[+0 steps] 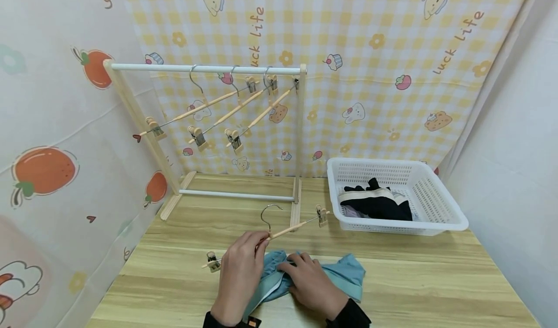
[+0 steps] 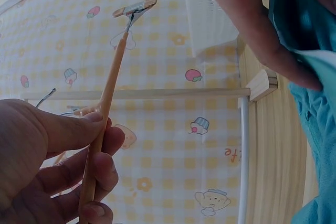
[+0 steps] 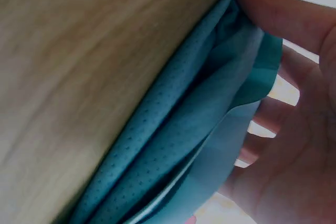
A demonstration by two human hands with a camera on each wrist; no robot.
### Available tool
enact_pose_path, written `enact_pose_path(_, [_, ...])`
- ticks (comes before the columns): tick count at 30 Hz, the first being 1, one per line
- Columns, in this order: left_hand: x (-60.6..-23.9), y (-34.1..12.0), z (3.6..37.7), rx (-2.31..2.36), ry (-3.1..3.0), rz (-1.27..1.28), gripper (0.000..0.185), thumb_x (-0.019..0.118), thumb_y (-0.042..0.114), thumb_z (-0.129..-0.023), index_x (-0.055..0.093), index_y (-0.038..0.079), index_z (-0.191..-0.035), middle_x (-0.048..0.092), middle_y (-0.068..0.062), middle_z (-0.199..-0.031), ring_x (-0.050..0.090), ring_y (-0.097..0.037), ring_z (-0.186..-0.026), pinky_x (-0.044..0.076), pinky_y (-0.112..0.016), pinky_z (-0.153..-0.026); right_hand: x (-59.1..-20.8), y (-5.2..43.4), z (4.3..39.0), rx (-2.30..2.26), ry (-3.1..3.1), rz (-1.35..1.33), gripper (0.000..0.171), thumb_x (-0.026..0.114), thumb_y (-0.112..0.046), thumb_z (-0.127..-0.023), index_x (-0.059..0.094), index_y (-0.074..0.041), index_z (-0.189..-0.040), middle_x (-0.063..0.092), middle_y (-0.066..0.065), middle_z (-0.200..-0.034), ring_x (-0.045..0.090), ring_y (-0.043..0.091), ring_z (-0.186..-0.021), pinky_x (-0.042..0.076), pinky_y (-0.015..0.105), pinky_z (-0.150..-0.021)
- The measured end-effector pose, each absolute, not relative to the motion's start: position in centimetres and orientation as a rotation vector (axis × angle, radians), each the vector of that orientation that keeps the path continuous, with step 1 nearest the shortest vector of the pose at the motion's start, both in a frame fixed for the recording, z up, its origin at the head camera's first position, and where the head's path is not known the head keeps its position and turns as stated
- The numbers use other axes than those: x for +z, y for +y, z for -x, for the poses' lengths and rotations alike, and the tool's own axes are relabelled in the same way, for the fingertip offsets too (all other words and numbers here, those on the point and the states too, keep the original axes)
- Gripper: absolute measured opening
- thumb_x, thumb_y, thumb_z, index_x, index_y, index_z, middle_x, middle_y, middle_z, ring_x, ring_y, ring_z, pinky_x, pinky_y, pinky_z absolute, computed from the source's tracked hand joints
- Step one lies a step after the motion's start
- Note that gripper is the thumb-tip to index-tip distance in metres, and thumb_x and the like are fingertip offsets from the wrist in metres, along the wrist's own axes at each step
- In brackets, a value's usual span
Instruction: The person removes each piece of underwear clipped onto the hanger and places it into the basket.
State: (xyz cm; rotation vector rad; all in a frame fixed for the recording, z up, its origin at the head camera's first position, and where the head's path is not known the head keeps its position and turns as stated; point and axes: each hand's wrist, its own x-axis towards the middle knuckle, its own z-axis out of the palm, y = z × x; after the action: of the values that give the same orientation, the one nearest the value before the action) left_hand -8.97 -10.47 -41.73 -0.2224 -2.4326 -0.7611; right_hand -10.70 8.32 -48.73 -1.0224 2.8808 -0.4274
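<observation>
My left hand (image 1: 240, 272) grips a wooden clip hanger (image 1: 285, 231) by its bar, just beside the hook. In the left wrist view, thumb and fingers wrap round the bar (image 2: 111, 80), and one end clip (image 2: 135, 8) shows beyond. The hanger is tilted above the table, with a clip at each end. Beside it, my right hand (image 1: 315, 287) holds a crumpled teal garment (image 1: 348, 274) that lies on the table. The right wrist view shows the thumb on the near side of the perforated fabric (image 3: 173, 129) and the fingers behind it. Parts of the garment are hidden under the hands.
A wooden rack (image 1: 300, 134) stands at the back left, with three more clip hangers (image 1: 237, 107) on its white top rail (image 1: 174, 68). At the right, a white plastic basket (image 1: 444, 211) contains dark clothing (image 1: 375, 204). A patterned cloth (image 1: 375, 110) hangs behind.
</observation>
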Motion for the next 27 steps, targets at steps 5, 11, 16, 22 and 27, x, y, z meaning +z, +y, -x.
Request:
enact_pose_path(5, [-41.8, -10.4, 9.0, -0.768, -2.446, 0.216, 0.01, 0.084, 0.009, -0.094, 0.082, 0.011, -0.103, 0.08, -0.002, -0.098, 0.075, -0.014, -0.079, 0.059, -0.031, -0.062, -49.0, 8.3, 11.0, -0.513, 2.874, 1.029, 0.029, 0.072, 0.0, -0.1, 0.078, -0.022, -0.118, 0.072, 0.002, -0.12, 0.063, 0.02, -0.103, 0.057, 0.034, -0.08])
enact_pose_path(11, [-41.9, -10.4, 9.0, -0.769, -2.443, 0.223, 0.01, 0.084, 0.01, -0.094, 0.082, 0.012, -0.104, 0.08, -0.002, -0.099, 0.075, -0.014, -0.08, 0.059, -0.031, -0.063, -48.8, 8.7, 11.1, -0.581, 2.827, 1.067, 0.029, 0.071, 0.008, -0.096, 0.082, -0.018, -0.102, 0.074, -0.003, -0.102, 0.066, 0.012, -0.094, 0.06, 0.028, -0.084])
enact_pose_path(16, [-41.9, -10.4, 9.0, -0.758, -2.429, 0.227, 0.01, 0.084, 0.011, -0.094, 0.082, 0.012, -0.103, 0.08, -0.002, -0.098, 0.075, -0.014, -0.08, 0.06, -0.033, -0.064, -48.6, 9.4, 11.0, -0.65, 2.81, 1.081, 0.033, 0.073, 0.012, -0.092, 0.082, -0.018, -0.099, 0.073, -0.006, -0.098, 0.066, 0.01, -0.092, 0.06, 0.028, -0.083])
enact_pose_path(22, [-41.8, -10.4, 9.1, -0.753, -2.407, 0.238, 0.011, 0.084, 0.008, -0.093, 0.082, 0.012, -0.103, 0.08, -0.001, -0.098, 0.077, -0.016, -0.081, 0.061, -0.035, -0.064, -48.0, 10.5, 10.8, -0.744, 2.791, 1.099, 0.04, 0.067, 0.016, -0.092, 0.082, -0.021, -0.099, 0.074, -0.008, -0.102, 0.067, 0.011, -0.098, 0.06, 0.031, -0.087])
enact_pose_path(27, [-41.8, -10.5, 9.1, -0.767, -2.392, 0.245, 0.012, 0.084, 0.006, -0.093, 0.082, 0.012, -0.103, 0.08, -0.001, -0.099, 0.077, -0.016, -0.081, 0.061, -0.034, -0.064, -46.7, 12.0, 10.8, -0.838, 2.802, 1.145, 0.049, 0.062, 0.023, -0.089, 0.082, -0.021, -0.098, 0.074, -0.008, -0.104, 0.069, 0.015, -0.104, 0.062, 0.035, -0.091])
